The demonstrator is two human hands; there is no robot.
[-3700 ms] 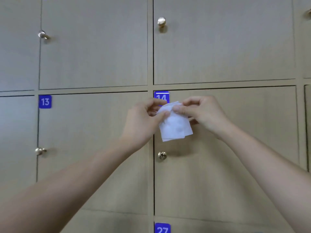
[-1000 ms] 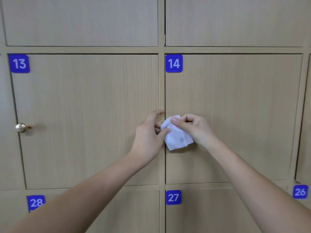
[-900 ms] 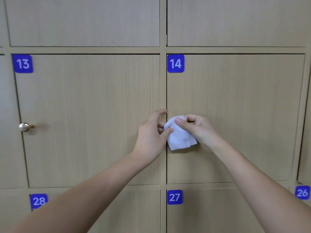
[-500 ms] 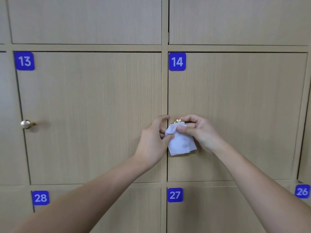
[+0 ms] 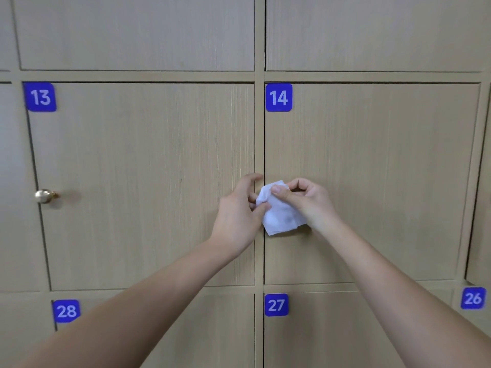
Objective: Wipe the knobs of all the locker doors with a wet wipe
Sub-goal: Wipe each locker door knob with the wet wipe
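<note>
White and crumpled, the wet wipe (image 5: 279, 211) sits at the left edge of the locker door numbered 14 (image 5: 372, 181), about halfway down it, right where the door meets the vertical frame strip (image 5: 259, 128). Both hands are on it. The right hand (image 5: 309, 200) has its fingers curled, thumb laid across the top of the wipe and the other fingers bent in behind, so it pinches the upper part of the cloth. The left hand (image 5: 239, 211) grips the wipe's left side between thumb and bent fingers, while its forefinger sticks up over the frame strip. The lower part of the wipe hangs loose below the two hands, in front of the door. Whatever lies under the cloth is hidden (the knob of this door cannot be seen)

On the neighbouring door to the left, marked with a blue tag reading 13 (image 5: 40, 97), a brass-coloured knob (image 5: 43, 195) stands bare near that door's left edge, well apart from the hands. A matching blue tag reading 14 (image 5: 278, 97) sits in the top left corner of the door being handled. Below, tags 28 (image 5: 66, 311), 27 (image 5: 276, 304) and 26 (image 5: 472, 298) mark the next row of doors, and both forearms reach up from the bottom of the view
</note>
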